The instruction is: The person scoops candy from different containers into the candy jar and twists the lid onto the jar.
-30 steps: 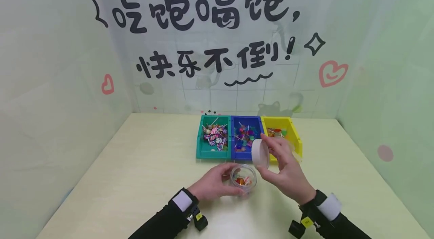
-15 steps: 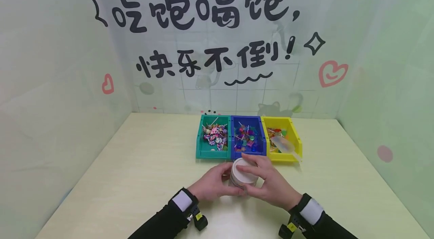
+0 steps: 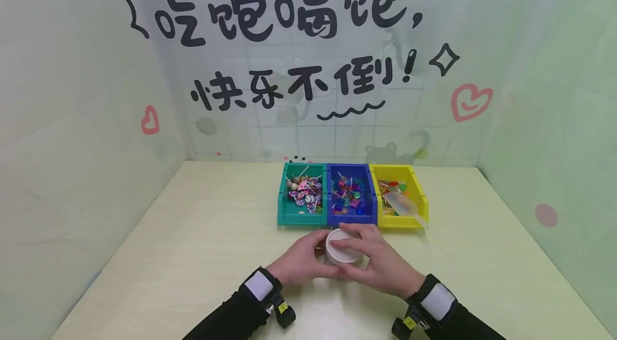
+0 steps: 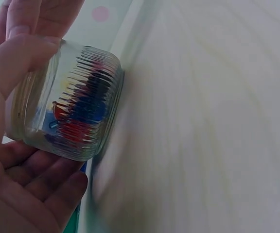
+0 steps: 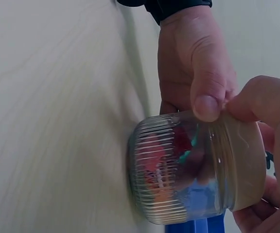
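A clear ribbed jar (image 5: 169,170) with colourful candies inside stands upright on the table. Its round white lid (image 3: 344,246) sits on the mouth, and in the right wrist view it looks beige. My left hand (image 3: 301,262) grips the jar's side, thumb in front and fingers behind, as the left wrist view also shows around the glass jar (image 4: 77,102). From the right, my right hand (image 3: 378,262) holds the lid by its rim, with thumb near and fingers over the far side and top.
Behind the jar stand three joined bins: a green bin (image 3: 302,219) and a blue bin (image 3: 353,219) with wrapped candies and lollipops, and a yellow bin (image 3: 402,222) with candies and a clear scoop (image 3: 402,204). Printed walls enclose the wooden table (image 3: 193,254).
The right hand has brought the lid down and left from over the yellow bin onto the jar, and its fingers have turned slightly on it. The left hand stays around the jar.
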Tool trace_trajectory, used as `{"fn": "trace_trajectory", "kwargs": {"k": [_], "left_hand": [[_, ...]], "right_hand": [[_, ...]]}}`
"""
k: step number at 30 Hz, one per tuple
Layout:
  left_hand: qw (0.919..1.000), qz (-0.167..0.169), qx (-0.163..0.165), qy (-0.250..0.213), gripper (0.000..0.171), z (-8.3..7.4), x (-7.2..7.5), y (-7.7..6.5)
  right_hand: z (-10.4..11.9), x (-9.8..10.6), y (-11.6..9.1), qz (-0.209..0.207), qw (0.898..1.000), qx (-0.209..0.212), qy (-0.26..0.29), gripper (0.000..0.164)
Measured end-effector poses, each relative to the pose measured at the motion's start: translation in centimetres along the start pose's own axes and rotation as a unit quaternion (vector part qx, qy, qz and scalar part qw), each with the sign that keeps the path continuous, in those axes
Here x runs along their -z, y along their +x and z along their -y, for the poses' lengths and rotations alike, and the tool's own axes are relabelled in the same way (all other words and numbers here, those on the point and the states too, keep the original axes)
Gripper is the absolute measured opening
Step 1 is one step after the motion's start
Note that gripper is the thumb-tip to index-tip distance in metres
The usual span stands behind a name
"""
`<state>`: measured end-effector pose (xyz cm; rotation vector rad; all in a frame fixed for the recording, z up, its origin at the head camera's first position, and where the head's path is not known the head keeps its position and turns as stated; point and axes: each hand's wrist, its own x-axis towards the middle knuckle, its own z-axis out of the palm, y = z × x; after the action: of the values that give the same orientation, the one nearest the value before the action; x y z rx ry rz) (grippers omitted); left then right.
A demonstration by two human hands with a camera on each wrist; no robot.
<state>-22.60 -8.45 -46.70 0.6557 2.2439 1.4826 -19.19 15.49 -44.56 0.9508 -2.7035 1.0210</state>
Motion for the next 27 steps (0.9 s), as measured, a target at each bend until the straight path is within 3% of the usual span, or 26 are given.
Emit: {"fn": "trace_trajectory", "kwargs": {"k": [3,10,13,20,22,27], "left_hand": [[1.0,-0.004,0.0,0.006,0.072,-0.2,0.1,0.1],[0.9998,-0.009,0.001,0.017,0.073,-0.3,0.1,0.1],[0.9998,-0.007,0.003,0.019,0.074,-0.2,0.0,0.1],[0.9999,0.002,0.007,0.014,0.073,-0.1,-0.3,0.0],[0.9998,0.0,0.008,0.019,0.074,-0.2,-0.2,0.1],[0.9997,-0.009,0.006,0.022,0.075,-0.3,0.0,0.3]], "right_hand": [[0.1,0.2,0.3,0.003,1.0,-0.02,0.01,0.037],[0.4,-0.5,1.1,-0.02,0.99,-0.127,0.05,0.034],[0.4,-0.4,0.9,-0.015,0.992,-0.122,0.034,0.035],[0.0,0.7,0.7,0.03,0.999,-0.033,0.018,0.032],[0.2,0.7,1.0,0.026,0.999,-0.046,0.007,0.032],[0.9,-0.6,1.8,-0.031,0.989,-0.138,-0.038,0.045]]}}
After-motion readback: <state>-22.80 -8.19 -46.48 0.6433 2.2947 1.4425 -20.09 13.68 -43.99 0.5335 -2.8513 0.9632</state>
